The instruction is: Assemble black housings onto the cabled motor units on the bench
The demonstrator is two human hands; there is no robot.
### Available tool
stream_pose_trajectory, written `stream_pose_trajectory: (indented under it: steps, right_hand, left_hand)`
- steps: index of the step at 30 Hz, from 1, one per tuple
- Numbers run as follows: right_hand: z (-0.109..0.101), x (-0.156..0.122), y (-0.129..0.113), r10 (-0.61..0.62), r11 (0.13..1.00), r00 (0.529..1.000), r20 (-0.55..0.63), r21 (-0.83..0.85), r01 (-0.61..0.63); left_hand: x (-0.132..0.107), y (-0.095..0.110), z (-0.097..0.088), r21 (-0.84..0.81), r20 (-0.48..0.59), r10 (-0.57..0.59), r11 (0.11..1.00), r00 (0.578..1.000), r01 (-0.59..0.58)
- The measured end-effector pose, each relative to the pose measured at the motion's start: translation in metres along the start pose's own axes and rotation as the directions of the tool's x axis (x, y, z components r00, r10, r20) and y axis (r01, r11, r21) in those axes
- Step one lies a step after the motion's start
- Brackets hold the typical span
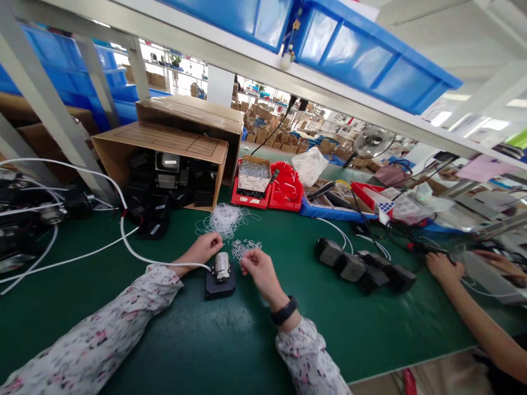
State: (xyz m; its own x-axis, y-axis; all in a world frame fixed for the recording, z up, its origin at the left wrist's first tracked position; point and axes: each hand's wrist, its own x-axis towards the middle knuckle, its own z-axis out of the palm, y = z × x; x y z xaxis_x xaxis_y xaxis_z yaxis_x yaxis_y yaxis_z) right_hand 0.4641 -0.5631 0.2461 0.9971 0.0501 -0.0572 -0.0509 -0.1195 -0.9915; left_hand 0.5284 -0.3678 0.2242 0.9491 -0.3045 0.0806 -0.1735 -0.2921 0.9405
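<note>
- Thumb and forefinger of the right hand [261,271] are drawn close together at the near edge of a heap of small pins [247,249]; anything between them is too small to tell.
- Left hand [202,249] sits just beyond the block's left side, fingers curled in toward the thumb; whether it has hold of anything, I cannot tell.
- Between and slightly nearer than the hands lies the black block [220,291], flat on the green table [247,351], its near edge running roughly crosswise to the person.
- On the block is a silver cylinder [222,267]. Its long axis runs up the view, away from the near edge; it seems to stand upright, though the angle makes this hard to judge.
- White cable [164,263] meets the block's far left corner, heads left, then bends upward in a wide curve.
- Pins point every which way, just right of and beyond the block.
- Past them is a tangle of clear tubing [224,219].
- Farther left, a carton [160,137] faces its open side to the table, full of black parts [167,178].
- Beyond the pins stand two red bins [284,204].
- Well to the right, more black blocks [352,269] lie near a co-worker's hand [444,267].
</note>
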Motion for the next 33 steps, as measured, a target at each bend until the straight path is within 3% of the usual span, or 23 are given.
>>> stream_pose_trajectory:
  steps: [5, 9, 13, 16, 24, 33]
  right_hand:
    - [0.017, 0.011, 0.003, 0.013, 0.998, 0.997, 0.076, 0.054, -0.017]
    - [0.017, 0.014, 0.008, -0.046, 0.999, 0.997, 0.066, -0.005, 0.046]
    - [0.019, 0.007, 0.012, -0.148, 0.984, 0.989, 0.010, -0.101, 0.148]
    - [0.019, -0.001, 0.011, -0.220, 0.962, 0.975, 0.021, -0.160, 0.220]
    - [0.009, -0.015, 0.014, -0.269, 0.925, 0.949, 0.163, -0.232, 0.301]
    - [0.004, -0.028, 0.023, -0.316, 0.854, 0.926, 0.205, -0.365, 0.372]
  left_hand:
    - [-0.025, -0.003, -0.006, -0.264, -0.163, -0.170, 0.957, 0.972, 0.123]
    - [-0.046, 0.003, -0.005, -0.406, -0.159, -0.259, 0.897, 0.953, 0.176]
    - [-0.058, 0.008, -0.002, -0.446, -0.183, -0.312, 0.872, 0.932, 0.204]
    - [-0.063, 0.010, -0.003, -0.427, -0.183, -0.301, 0.882, 0.936, 0.200]
    - [-0.068, 0.018, -0.015, -0.185, 0.007, -0.124, 0.975, 0.992, 0.124]
    - [-0.082, 0.021, -0.022, -0.004, 0.062, -0.003, 1.000, 0.998, 0.003]
